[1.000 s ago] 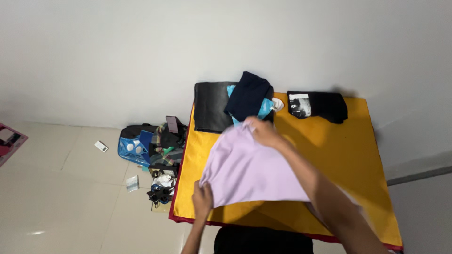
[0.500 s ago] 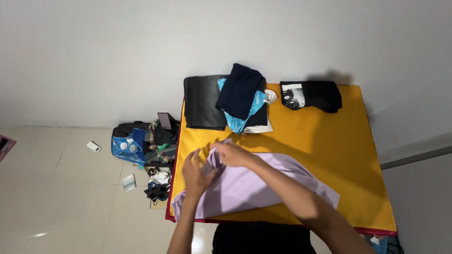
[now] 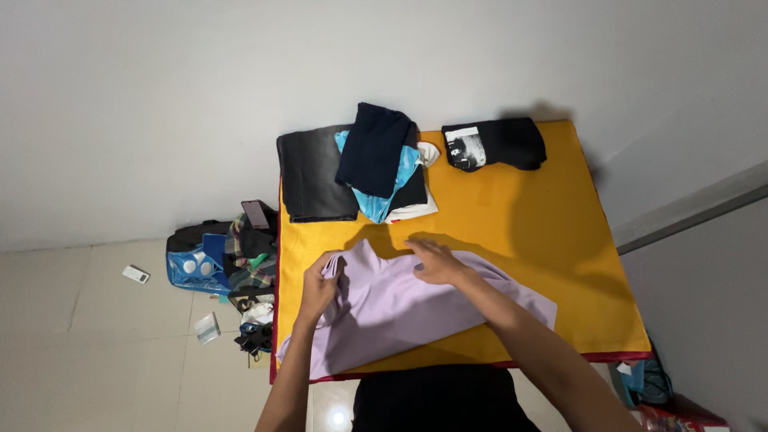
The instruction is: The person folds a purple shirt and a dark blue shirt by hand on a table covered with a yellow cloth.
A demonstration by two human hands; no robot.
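Left hand: the left hand [image 3: 320,282] grips the left edge of the lilac shirt [image 3: 400,308], its fingers curled around a bunched fold of the cloth.
Right hand: the right hand [image 3: 436,262] lies flat on the top of the shirt, fingers spread and pressing down, pinching nothing.
Shirt: it lies crumpled and partly folded on the near half of the yellow worktop [image 3: 544,232], its lower left corner hanging over the near edge.
Back of worktop: a dark grey folded garment [image 3: 312,176] lies at the far left; just beside it is a pile of clothes [image 3: 388,164] topped by a navy piece over a light blue one; a black printed shirt [image 3: 496,144] lies apart to the right.
Floor: a blue bag [image 3: 192,268] and heaped clutter lie left of the worktop, against the wall.
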